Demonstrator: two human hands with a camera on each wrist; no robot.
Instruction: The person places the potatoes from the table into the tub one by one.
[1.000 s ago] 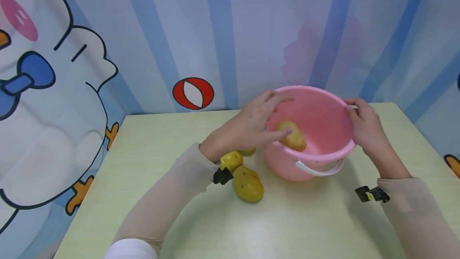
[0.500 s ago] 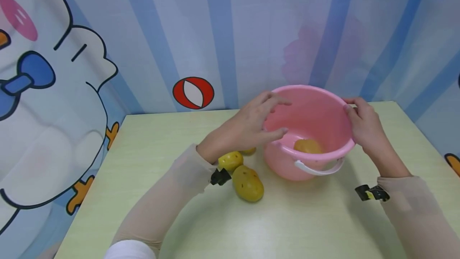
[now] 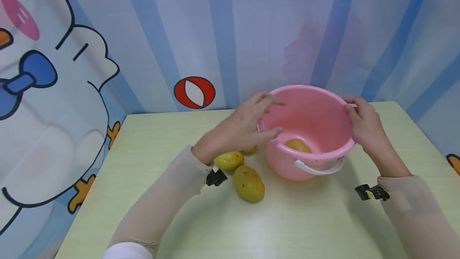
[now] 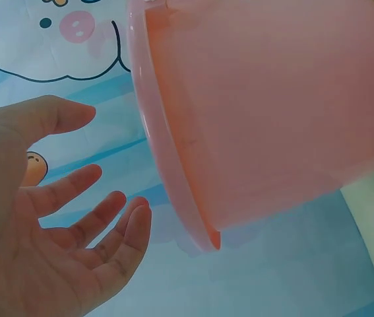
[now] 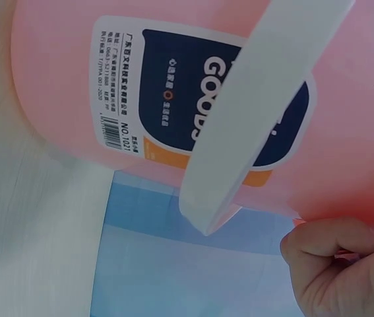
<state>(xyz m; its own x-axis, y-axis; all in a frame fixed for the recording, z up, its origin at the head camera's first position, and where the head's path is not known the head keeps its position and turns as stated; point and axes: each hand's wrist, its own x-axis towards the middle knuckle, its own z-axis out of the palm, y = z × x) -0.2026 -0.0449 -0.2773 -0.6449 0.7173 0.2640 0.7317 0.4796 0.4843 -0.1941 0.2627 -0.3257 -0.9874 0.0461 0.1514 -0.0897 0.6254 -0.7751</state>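
A pink bucket [image 3: 287, 168] stands on the table at the right, its mouth facing up. Inside on its bottom lies one yellow potato [image 3: 298, 145], partly hidden by the front rim. My right hand [image 3: 367, 125] grips the bucket's right rim, thumb on the inner side. Held over the left rim, my left hand [image 3: 242, 125] has its fingers spread and nothing in them; the left wrist view shows these fingertips apart from the rim [image 4: 157, 139]. Outside the bucket sit a potato [image 3: 248, 184], a second potato [image 3: 230, 160] and a third potato [image 3: 249, 150], the last mostly hidden by my left hand.
A white handle [image 3: 320, 170] hangs at the bucket's front. The bucket's side bears a printed label [image 5: 167, 105]. Behind the pale table [image 3: 305, 227] rises a blue striped curtain [image 3: 251, 31] with cartoon prints.
The potato has dropped from beside my left fingers to the bucket's bottom and rolled a little left. My left hand has drawn slightly left. The right hand keeps its grip on the rim.
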